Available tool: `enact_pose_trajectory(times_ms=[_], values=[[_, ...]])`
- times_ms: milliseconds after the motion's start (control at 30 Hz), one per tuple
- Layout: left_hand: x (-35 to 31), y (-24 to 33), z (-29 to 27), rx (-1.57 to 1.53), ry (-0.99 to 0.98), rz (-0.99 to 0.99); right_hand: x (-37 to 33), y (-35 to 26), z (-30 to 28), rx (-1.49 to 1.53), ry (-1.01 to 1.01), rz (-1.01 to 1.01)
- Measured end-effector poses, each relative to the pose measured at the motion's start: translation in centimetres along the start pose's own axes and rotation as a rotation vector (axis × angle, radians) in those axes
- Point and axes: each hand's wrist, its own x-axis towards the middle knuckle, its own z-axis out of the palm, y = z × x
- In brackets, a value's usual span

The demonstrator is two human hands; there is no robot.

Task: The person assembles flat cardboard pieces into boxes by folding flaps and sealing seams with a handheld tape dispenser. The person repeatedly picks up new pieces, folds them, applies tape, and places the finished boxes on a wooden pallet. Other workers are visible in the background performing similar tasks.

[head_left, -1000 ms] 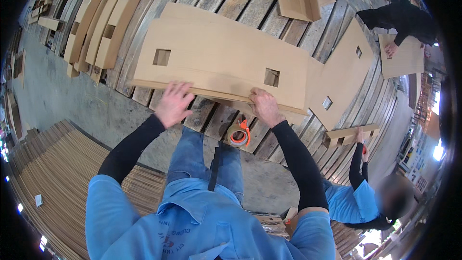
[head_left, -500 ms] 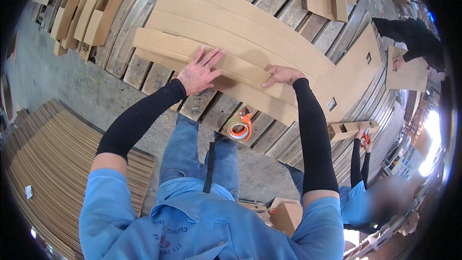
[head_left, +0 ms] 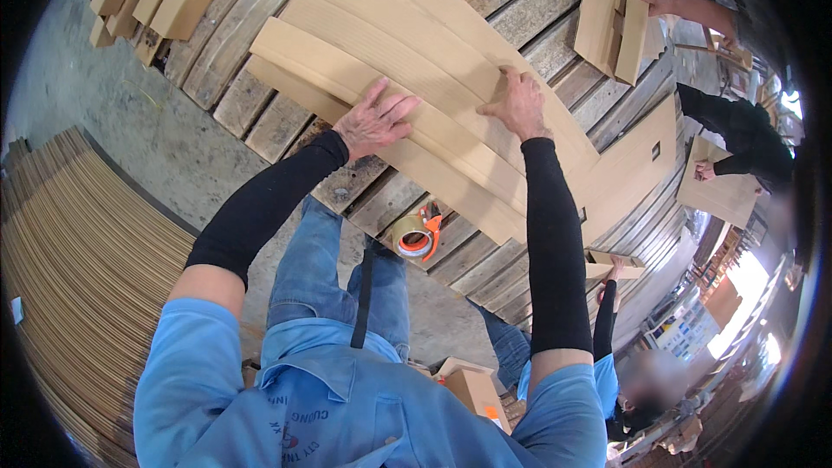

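Now that my right hand has shifted farther across the cardboard on the wooden slats, thumb and fingers spread, my left hand lies loosely open on its near flap, so folding seems only partway along.

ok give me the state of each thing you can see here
Cardboard sheet under the hands: creased lengthwise, partly folded
Left hand: open, on the cardboard
Right hand: open, fingers bent
Tape dispenser: set down, untouched
Cardboard pieces at upper left: folded up
Cardboard stack on the floor: flat, piled
Slatted wooden table: worn, stained
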Motion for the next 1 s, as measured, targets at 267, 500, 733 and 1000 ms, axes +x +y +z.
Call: enact_pose_trajectory(times_ms=[267,500,733,1000], values=[[-0.4,0.2,0.6,0.034,0.040,0.000,-4.5,-1.0,-4.4,0.098,-0.017,-0.065],[-1.2,0.9,1.3,0.027,-0.184,-0.017,-13.7,-7.2,1.9,0.078,0.224,-0.147],[-2.6,-0.6,0.6,-0.181,-0.054,0.114,-13.3,-6.8,6.2,-0.047,0.237,-0.128],[-0.4,1.2,-4.7,-0.207,-0.026,0.240,-12.4,-5.9,6.0,0.027,0.296,-0.296]])
